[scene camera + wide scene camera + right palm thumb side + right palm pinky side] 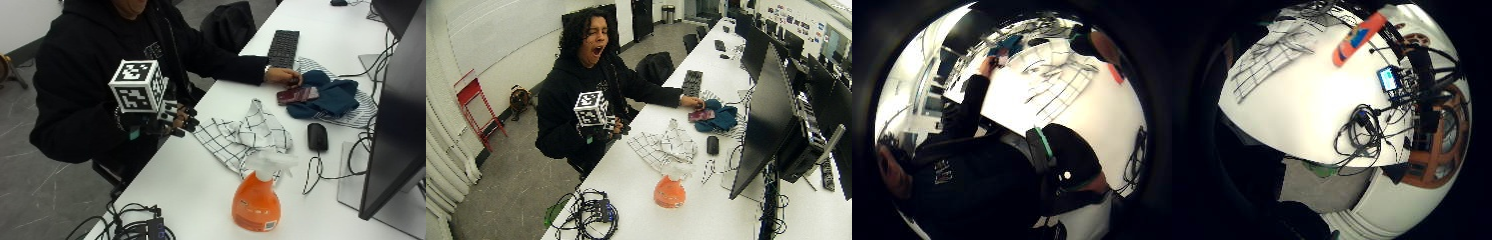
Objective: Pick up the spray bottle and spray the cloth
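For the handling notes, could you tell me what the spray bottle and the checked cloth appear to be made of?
The spray bottle looks like glossy orange plastic with a white plastic trigger head, judging by its smooth sheen. The checked cloth seems a thin woven fabric, white with dark grid lines: it lies crumpled in soft folds. The exact fibre cannot be told.

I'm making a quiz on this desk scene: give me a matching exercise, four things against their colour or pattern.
Things:
1. spray bottle
2. cloth
3. mouse
4. keyboard

Descriptions:
A. white with a dark grid
B. black, beside the cloth
C. orange with a white trigger head
D. black, by the person's bare hand

Pairs: 1-C, 2-A, 3-B, 4-D
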